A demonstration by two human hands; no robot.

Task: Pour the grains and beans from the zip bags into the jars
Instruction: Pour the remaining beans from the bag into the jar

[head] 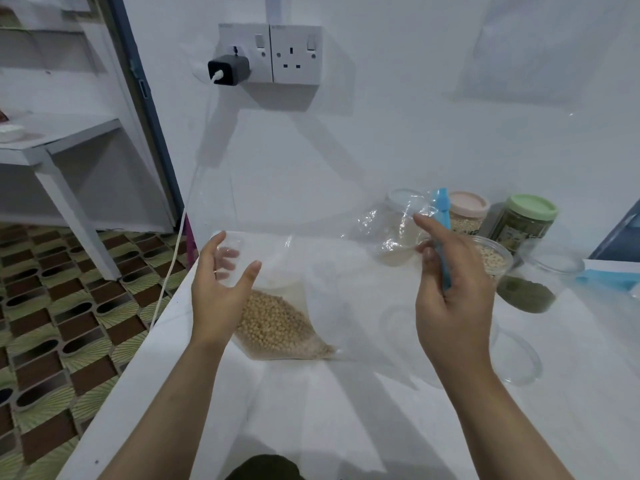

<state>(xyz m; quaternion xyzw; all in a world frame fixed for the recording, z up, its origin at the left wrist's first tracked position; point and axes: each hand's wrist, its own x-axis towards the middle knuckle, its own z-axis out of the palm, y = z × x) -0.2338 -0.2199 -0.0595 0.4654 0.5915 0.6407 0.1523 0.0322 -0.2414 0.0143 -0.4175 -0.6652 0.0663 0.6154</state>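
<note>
Zip bag of beans (280,327) on white table (346,410).
Left hand (218,292) relaxed open, holding nothing; right hand (453,289) pinching emptied blue-zipped bag (408,223).

A bag of beans (280,327) lies on the tabletop (311,410) at its left edge. To its right, an open jar (491,258) stands before two lidded jars (467,211) at the wall. Another bag (391,233) lies between them. Sockets (273,53) sit on the wall behind; shelves (62,133) stand left.
</note>
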